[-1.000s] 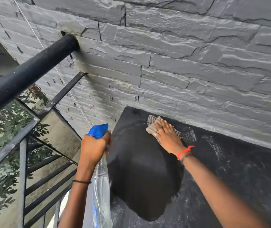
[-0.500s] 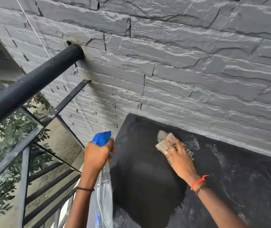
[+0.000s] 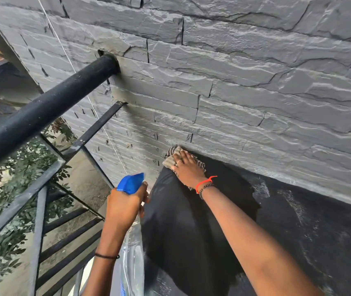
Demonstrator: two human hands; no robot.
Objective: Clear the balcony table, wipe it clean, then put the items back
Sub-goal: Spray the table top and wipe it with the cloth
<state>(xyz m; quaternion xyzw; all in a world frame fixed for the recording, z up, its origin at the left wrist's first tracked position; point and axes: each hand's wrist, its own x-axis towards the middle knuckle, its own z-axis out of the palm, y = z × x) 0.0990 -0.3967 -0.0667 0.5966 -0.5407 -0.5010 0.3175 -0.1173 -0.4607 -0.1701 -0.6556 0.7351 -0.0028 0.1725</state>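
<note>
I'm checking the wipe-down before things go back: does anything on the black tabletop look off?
It looks half done. The black tabletop is dark and wet on the left, where the right hand presses the striped beige cloth into the far corner, but pale dusty streaks cover its right side. Nothing looks broken.

Both forearms are bare. Round the wrist of the right hand (image 3: 188,167) sits a thin red-orange thread bracelet (image 3: 204,183), knotted, with short loose ends sticking out. Just beside it, on the arm side, is a dark beaded bracelet (image 3: 207,188). A slim pale metal ring (image 3: 179,161) circles one finger of that hand. Behind the left hand (image 3: 125,204), a thin black cord band (image 3: 107,256) wraps the forearm.
</note>
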